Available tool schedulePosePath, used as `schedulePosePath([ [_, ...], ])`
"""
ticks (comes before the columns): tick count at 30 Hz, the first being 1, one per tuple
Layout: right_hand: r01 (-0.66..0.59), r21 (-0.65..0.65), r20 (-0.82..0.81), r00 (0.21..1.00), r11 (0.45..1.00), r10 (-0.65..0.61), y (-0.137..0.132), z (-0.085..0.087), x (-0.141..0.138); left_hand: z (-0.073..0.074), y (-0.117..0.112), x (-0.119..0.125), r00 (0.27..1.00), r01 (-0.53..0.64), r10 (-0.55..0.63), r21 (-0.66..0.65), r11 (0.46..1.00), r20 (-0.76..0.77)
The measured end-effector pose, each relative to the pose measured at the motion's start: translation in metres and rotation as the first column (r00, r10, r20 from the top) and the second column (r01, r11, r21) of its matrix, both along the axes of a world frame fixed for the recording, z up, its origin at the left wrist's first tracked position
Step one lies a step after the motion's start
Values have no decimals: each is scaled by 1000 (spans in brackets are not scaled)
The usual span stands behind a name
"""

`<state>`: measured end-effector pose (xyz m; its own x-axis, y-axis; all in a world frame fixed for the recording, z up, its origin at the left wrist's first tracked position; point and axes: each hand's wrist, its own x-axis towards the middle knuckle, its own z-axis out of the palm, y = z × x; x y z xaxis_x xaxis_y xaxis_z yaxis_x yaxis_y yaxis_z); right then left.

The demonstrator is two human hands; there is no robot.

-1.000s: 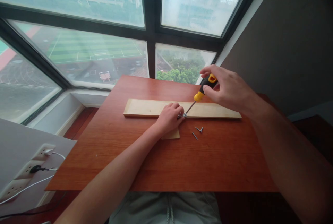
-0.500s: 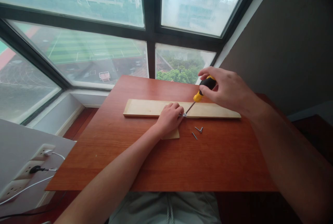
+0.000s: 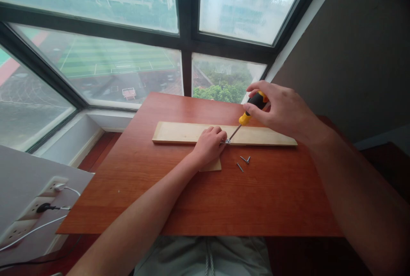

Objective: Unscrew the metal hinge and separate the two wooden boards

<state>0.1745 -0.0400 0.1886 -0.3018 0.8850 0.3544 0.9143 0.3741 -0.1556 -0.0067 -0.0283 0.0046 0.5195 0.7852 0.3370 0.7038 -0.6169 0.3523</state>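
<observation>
A long pale wooden board (image 3: 179, 131) lies across the table, and a shorter wooden piece (image 3: 214, 166) pokes out below it, mostly covered by my left hand. My left hand (image 3: 209, 142) is closed over the boards where they meet, its fingertips beside a small shiny metal bracket (image 3: 227, 141). In my right hand (image 3: 279, 107) is a black and yellow screwdriver (image 3: 245, 118), tilted, thumb and fingers around its handle. The screwdriver's tip meets the bracket; whether it sits in a screw head is too small to tell. Three loose screws (image 3: 240, 167) lie just right of the shorter piece.
The reddish-brown wooden table (image 3: 256, 207) ends close to my lap. Beyond its far edge are large windows with dark frames (image 3: 186, 45). Wall sockets (image 3: 35, 208) with plugs and white cables are at the lower left. A grey wall (image 3: 358, 54) rises on the right.
The fingers and thumb of my right hand have shifted slightly around the screwdriver's handle. My left hand, the boards and the loose screws stay in place.
</observation>
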Motion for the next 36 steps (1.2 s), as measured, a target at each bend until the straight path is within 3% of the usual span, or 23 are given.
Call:
schedulePosePath([
  [3, 40, 37, 8, 999, 999, -41, 2, -2, 0, 1, 0, 0, 1000, 0, 0, -4, 1000, 8],
  [10, -40, -32, -50, 998, 999, 38, -1, 1, 2, 2, -1, -2, 999, 13, -12, -25, 1000, 42],
  [16, 43, 40, -3, 999, 998, -43, 1, -1, 1, 2, 1, -1, 994, 1, 5, -59, 998, 109],
  [23, -46, -25, -73, 996, 999, 45, 1, -1, 2, 4, 6, 1, 981, 11, 12, -121, 993, 193],
  [30, 70, 67, 16, 997, 995, -71, 4, -1, -1, 9, 13, 3, 983, 6, 30, -194, 981, 179],
  [36, -16, -11, -37, 999, 1000, 16, 3, 1, -3, 14, 19, 5, 989, -6, 44, -259, 966, 141],
])
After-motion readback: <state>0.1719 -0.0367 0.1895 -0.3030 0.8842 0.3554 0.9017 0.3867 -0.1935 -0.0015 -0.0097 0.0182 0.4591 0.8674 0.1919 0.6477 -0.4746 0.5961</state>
